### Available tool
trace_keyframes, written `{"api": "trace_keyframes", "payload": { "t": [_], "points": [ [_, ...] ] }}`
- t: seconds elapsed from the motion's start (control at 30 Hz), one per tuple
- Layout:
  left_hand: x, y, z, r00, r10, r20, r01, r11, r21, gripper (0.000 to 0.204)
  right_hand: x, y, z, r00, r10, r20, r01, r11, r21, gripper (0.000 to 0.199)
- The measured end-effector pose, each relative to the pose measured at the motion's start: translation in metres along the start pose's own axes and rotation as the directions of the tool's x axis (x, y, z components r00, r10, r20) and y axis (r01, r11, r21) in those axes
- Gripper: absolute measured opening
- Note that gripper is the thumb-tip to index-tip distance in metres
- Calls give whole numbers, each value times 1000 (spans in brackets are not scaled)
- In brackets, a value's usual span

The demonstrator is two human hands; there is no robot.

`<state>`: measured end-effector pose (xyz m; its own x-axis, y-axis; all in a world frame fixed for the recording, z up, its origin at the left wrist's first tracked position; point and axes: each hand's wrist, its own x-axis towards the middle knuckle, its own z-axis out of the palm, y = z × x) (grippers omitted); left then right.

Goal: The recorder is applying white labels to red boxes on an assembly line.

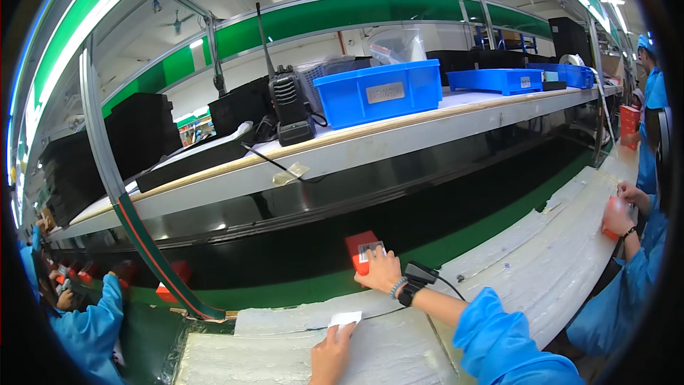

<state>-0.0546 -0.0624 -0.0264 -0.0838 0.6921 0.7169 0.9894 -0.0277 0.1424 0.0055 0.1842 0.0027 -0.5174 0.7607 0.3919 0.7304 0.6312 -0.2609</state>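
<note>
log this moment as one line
right hand: grips red box at conveyor belt | left hand: on white slip | surface: foam pad

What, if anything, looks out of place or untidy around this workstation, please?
A crumpled strip of tape hangs off the front edge of the shelf, peeling where it holds a black cable. The white foam padding on the bench looks torn and ragged along its edge.

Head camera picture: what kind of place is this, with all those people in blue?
Probably a factory assembly line. A long dark conveyor belt runs past workers in blue coats, and the right hand reaches onto it at a small red box. Blue plastic bins sit on the shelf above.
</note>
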Motion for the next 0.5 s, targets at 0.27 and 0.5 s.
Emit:
{"api": "trace_keyframes", "payload": {
  "t": [0.27,0.5],
  "points": [
    [-3,13,-25,994,-63,94,67,997,-41,10,-148,10,-88,984,-110,138,99,991,90,81],
    [4,23,-26,987,-101,123,110,992,-64,11,-207,45,-84,986,-163,-19,163,986,36,71]
  ]
}}
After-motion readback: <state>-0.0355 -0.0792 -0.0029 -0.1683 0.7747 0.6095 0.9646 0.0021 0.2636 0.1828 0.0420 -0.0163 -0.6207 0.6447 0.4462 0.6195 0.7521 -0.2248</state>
